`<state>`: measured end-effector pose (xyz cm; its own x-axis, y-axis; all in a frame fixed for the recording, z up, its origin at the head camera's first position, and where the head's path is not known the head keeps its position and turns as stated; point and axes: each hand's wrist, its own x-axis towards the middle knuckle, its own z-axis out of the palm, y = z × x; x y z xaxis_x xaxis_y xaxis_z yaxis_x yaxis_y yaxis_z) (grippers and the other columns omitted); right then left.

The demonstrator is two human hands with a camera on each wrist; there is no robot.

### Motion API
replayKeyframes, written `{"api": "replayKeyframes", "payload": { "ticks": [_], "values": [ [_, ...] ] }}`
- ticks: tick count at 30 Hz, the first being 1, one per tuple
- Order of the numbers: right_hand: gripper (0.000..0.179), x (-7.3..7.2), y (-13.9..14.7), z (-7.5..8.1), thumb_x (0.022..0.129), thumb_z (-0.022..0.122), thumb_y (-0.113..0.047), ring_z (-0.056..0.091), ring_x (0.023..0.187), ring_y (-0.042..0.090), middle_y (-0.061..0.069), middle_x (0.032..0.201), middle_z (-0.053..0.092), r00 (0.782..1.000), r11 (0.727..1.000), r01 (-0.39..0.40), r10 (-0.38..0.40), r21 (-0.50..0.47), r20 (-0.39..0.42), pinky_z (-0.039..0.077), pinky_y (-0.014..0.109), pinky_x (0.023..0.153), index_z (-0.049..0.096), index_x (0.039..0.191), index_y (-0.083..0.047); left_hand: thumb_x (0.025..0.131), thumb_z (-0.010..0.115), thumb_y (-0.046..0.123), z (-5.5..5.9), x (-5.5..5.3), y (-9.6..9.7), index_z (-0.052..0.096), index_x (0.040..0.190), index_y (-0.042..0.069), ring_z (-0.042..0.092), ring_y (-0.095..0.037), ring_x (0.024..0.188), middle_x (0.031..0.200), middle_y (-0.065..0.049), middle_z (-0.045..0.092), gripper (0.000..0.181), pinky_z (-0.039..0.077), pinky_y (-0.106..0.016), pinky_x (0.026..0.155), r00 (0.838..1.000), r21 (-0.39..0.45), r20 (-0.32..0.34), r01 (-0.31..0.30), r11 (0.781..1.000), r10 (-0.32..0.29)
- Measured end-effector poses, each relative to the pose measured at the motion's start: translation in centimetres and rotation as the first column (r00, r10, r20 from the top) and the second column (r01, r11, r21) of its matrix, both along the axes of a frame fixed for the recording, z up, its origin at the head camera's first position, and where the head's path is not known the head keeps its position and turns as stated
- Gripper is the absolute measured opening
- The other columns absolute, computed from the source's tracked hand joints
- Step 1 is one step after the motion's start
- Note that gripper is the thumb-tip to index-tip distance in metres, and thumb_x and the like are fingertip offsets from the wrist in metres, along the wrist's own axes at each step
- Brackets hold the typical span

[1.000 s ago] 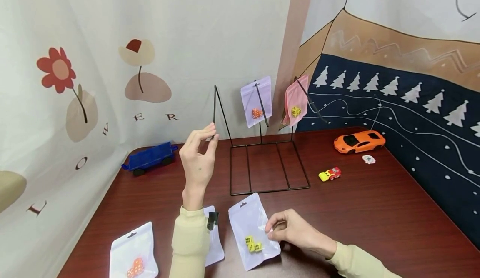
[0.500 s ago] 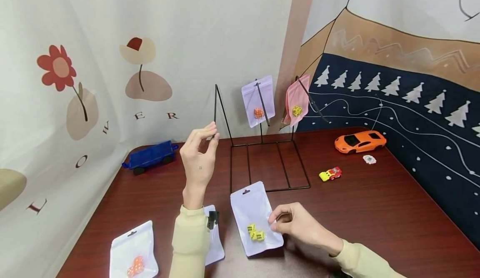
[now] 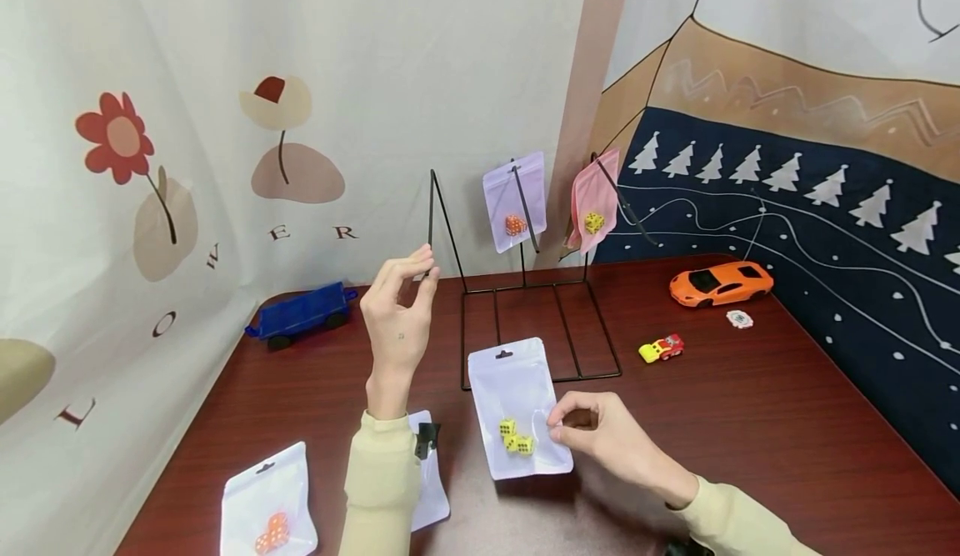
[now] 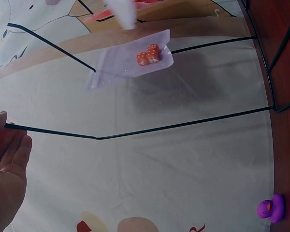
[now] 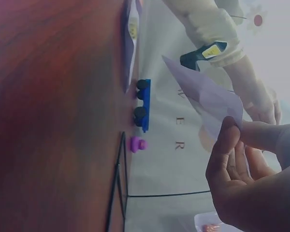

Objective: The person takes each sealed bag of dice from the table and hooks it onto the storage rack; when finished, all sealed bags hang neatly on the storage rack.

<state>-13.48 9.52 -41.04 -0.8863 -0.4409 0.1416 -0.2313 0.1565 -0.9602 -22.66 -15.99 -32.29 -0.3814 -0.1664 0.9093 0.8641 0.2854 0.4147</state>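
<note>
My left hand point(image 3: 397, 314) pinches the tip of the left prong point(image 4: 58, 133) of a black wire display rack point(image 3: 603, 328). My right hand point(image 3: 611, 435) pinches the right edge of a lilac zip bag point(image 3: 510, 389) with several yellow dice in its lower part. That bag is raised and tilted, its hang hole toward the rack, overlapping the rack's front bar in the head view. On the middle prong hangs a lilac bag point(image 3: 498, 197) with orange dice. A pink bag point(image 3: 588, 189) with yellow dice hangs on the right prong. The left prong carries no bag.
A pale bag point(image 3: 240, 506) with orange dice lies front left; another lilac bag point(image 3: 429, 489) is partly hidden by my left forearm. Around the rack are a blue toy trailer point(image 3: 300, 314), orange toy car point(image 3: 720, 283), small red-yellow car point(image 3: 662, 348), white disc point(image 3: 739, 319) and purple duck point(image 4: 272, 209).
My right hand has lifted the lilac bag with yellow dice up and forward toward the rack, and the bag has turned more upright. My left hand has stayed at the prong tip.
</note>
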Motion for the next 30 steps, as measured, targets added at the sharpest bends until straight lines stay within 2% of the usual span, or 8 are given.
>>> {"api": "replayKeyframes", "payload": {
  "ticks": [9,19,25,30],
  "values": [
    [0.008,-0.3,0.7,1.3,0.084,0.071,-0.003,0.061,0.069,0.014,0.006,0.082,0.062,0.986,0.993,0.082,-0.092,-0.081,-0.135,0.049,0.023,0.053,0.067,0.09,-0.007,0.081,0.068,-0.011,0.0,-0.1,0.0,0.07,0.092,-0.006,0.064,-0.033,0.1,0.097,-0.018,0.066,0.012,0.052,-0.039,0.09,1.0,0.007,-0.006,0.016,1.0,-0.016],
    [0.015,-0.4,1.2,2.5,0.082,0.072,0.002,0.064,0.074,0.018,0.006,0.089,0.065,0.958,0.981,0.141,-0.169,-0.133,-0.231,0.055,0.027,0.061,0.067,0.094,-0.005,0.08,0.068,-0.012,0.0,0.1,-0.1,0.07,0.092,-0.005,0.064,-0.028,0.102,0.097,-0.018,0.066,0.014,0.052,-0.039,0.09,1.0,-0.005,-0.002,0.009,1.0,-0.009],
    [0.017,-0.6,0.8,3.2,0.081,0.072,0.004,0.064,0.073,0.017,0.006,0.089,0.066,0.947,0.977,0.141,-0.18,-0.158,-0.265,0.055,0.025,0.061,0.067,0.095,-0.005,0.078,0.067,-0.017,0.8,0.9,0.3,0.068,0.09,-0.01,0.064,-0.032,0.099,0.095,-0.022,0.065,0.014,0.053,-0.036,0.089,1.0,-0.016,-0.008,-0.023,1.0,0.023],
    [0.019,-0.9,0.9,4.0,0.08,0.072,0.005,0.062,0.071,0.016,0.007,0.09,0.065,0.93,0.972,0.159,-0.207,-0.175,-0.304,0.053,0.024,0.056,0.068,0.096,-0.005,0.077,0.067,-0.02,1.1,1.1,0.6,0.067,0.089,-0.011,0.064,-0.035,0.098,0.094,-0.024,0.065,0.015,0.053,-0.036,0.088,1.0,-0.009,-0.017,-0.014,1.0,0.014]
  ]
}}
